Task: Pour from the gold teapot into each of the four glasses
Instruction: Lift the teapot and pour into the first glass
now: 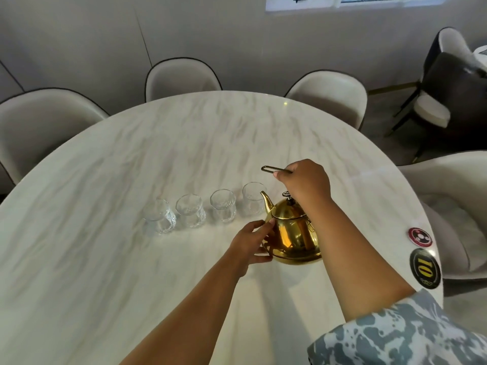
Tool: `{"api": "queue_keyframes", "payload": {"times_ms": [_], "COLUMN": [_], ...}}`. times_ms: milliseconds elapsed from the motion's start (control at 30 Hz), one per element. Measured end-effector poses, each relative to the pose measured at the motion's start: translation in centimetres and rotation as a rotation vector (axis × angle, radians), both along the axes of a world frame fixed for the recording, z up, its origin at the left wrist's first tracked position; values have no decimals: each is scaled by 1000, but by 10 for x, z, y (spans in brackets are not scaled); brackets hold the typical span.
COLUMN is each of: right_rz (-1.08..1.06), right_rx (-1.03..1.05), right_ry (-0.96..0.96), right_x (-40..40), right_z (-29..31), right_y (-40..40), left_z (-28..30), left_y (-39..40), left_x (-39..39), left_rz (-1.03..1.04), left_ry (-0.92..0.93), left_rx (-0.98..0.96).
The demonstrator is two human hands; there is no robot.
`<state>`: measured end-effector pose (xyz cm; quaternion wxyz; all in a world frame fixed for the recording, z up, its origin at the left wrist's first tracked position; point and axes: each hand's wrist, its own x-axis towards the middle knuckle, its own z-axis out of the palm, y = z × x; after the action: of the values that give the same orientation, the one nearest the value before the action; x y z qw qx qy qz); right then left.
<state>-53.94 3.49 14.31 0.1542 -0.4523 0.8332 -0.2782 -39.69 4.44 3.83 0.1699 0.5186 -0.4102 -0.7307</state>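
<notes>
Marble table ringed by pale upholstered chairs, grey wall behind.

Right hand is fisted at centre-right, its forearm running up from lower right; left hand reaches in below, fingers spread flat.

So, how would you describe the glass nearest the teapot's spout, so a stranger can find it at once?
On the white marble table, four clear glasses stand in a row to the left of the gold teapot. The one meant is the rightmost glass, at the end of the row. Only this glass stands right beside the teapot's spout.
</notes>
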Motion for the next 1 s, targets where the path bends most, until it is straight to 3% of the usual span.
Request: {"api": "queue_keyframes", "payload": {"times_ms": [367,1000], "right_rz": [23,28], "right_rx": [125,142], "right_ry": [54,15], "right_x": [-5,-5], "right_z": [8,11], "right_y": [-24,-31], "left_z": [0,4], "left_y": [-2,-2], "left_x": [-6,-7], "left_rz": [1,16], "left_ry": [14,10], "left_rx": [-5,-33]}}
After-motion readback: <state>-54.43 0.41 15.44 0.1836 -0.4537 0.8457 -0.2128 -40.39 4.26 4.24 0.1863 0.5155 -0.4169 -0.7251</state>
